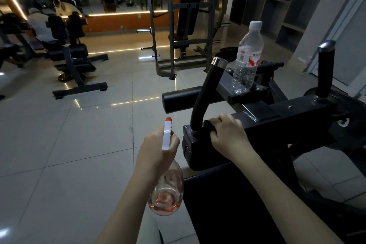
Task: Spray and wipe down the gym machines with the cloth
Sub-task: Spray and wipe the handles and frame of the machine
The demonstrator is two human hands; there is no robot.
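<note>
A dark cloth [209, 126] is gripped by the right hand [227, 136], fingers curled over it, and is pressed onto the top of the machine's frame [277, 123], close to the frame's left end and just beside the base of a bent handle [206, 95]. A spray bottle [167, 194] is held by the neck in the left hand [156, 152], off the frame's left end and apart from it, with the nozzle pointed away. Left of the frame, open tiled floor [79, 134] is seen as far as the benches [77, 61]. Behind the frame a roller pad [182, 99] juts out leftward. A water bottle [247, 59] is stood farther back.
</note>
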